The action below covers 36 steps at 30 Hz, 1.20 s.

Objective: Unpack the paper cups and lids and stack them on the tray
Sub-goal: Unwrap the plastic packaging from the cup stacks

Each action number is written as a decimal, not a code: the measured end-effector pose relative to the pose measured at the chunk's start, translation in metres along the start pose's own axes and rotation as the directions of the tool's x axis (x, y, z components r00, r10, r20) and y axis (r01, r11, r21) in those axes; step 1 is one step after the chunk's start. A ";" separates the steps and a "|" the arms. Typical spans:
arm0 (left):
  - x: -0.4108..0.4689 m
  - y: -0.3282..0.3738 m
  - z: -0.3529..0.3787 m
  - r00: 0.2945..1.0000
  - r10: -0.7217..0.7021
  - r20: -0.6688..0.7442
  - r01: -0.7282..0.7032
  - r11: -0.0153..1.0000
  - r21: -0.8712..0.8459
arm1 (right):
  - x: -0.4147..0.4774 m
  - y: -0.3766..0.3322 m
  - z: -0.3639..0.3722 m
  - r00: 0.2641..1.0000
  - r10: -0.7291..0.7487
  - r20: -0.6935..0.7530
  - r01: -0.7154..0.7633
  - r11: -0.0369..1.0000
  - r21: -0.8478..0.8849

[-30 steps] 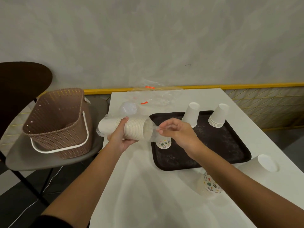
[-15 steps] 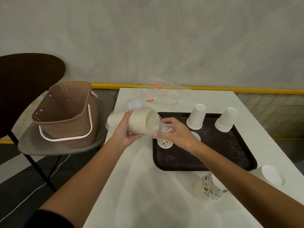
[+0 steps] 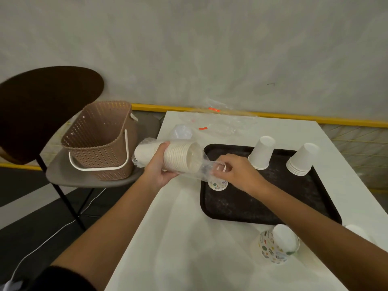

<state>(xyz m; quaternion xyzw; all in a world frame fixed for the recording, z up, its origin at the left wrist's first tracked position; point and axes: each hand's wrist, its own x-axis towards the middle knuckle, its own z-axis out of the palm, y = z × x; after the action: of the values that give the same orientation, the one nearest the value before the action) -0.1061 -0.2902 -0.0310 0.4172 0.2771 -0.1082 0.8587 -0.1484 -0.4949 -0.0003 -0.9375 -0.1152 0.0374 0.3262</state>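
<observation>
My left hand (image 3: 159, 168) grips a sleeve of nested white paper cups (image 3: 180, 157) lying sideways in clear plastic wrap, above the table's left edge. My right hand (image 3: 235, 173) pinches the loose end of the plastic wrap (image 3: 206, 169) at the sleeve's open mouth. On the black tray (image 3: 252, 204) stand a single upturned white cup (image 3: 261, 153), a short stack of upturned white cups (image 3: 302, 159) and a small patterned cup (image 3: 217, 184), partly hidden by my right hand. A patterned cup stack (image 3: 277, 243) lies on the table in front of the tray.
Empty clear wrappers (image 3: 218, 122) and a clear lid bundle (image 3: 181, 132) lie at the table's far end. A brown perforated basket (image 3: 100, 141) sits on a chair (image 3: 63, 177) left of the white table (image 3: 178, 238). A wall runs behind.
My right hand has drawn the plastic end slightly rightward over the tray's corner. The view has shifted left and down; the cup sleeve stays in my left hand.
</observation>
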 end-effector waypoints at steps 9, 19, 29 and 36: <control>-0.004 0.015 0.013 0.989 -0.032 0.141 0.028 0.999 0.027 | 0.014 -0.017 0.005 0.997 -0.034 0.065 0.048 0.970 -0.237; -0.002 0.037 -0.002 0.998 0.028 0.064 -0.029 0.999 0.017 | 0.015 -0.011 -0.010 0.870 0.482 0.105 -0.367 0.490 0.791; -0.023 -0.016 -0.002 0.968 0.199 0.154 -0.240 0.915 0.326 | 0.003 -0.013 -0.013 0.877 0.478 -0.044 -0.338 0.680 0.650; -0.049 -0.099 -0.002 0.806 0.206 0.555 -0.559 0.574 0.598 | -0.032 -0.027 -0.006 0.910 0.414 0.016 -0.327 0.694 0.641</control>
<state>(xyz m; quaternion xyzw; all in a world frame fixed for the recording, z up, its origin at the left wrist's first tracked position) -0.1883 -0.3531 -0.0699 0.7438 -0.0858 -0.1053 0.6544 -0.1836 -0.4856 0.0204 -0.7770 0.1171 0.0779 0.6135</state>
